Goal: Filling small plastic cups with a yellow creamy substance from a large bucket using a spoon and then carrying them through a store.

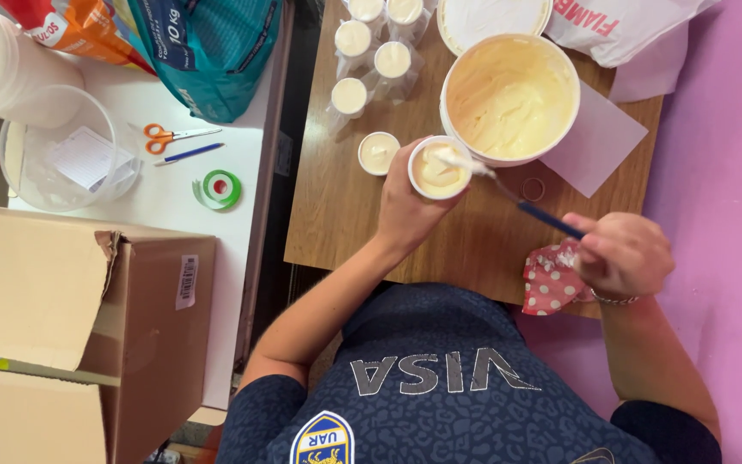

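Nearest the camera, the right hand point(622, 255) is closed around the blue handle of a spatula point(508, 191), just above a red dotted cloth point(550, 279) at the bench point(474, 245) edge. The left hand point(405, 206) is wrapped around a small white cup point(438, 169), held just above the wood and almost touching the big tub point(508, 99) of pale cream. The spatula's loaded tip rests on the cup's rim. To do this well, I would keep the cup level and close to the tub, wipe the blade against the inner rim, and smooth the top flat without overfilling. Beyond lie a filled cup point(379, 152) and several more filled cups point(371, 51), plus the tub's lid point(491, 19). The brown wooden bench stands against a pink wall; to the left a white bench point(173, 198) carries scissors point(169, 136), green tape point(219, 188) and a cardboard box point(79, 318).
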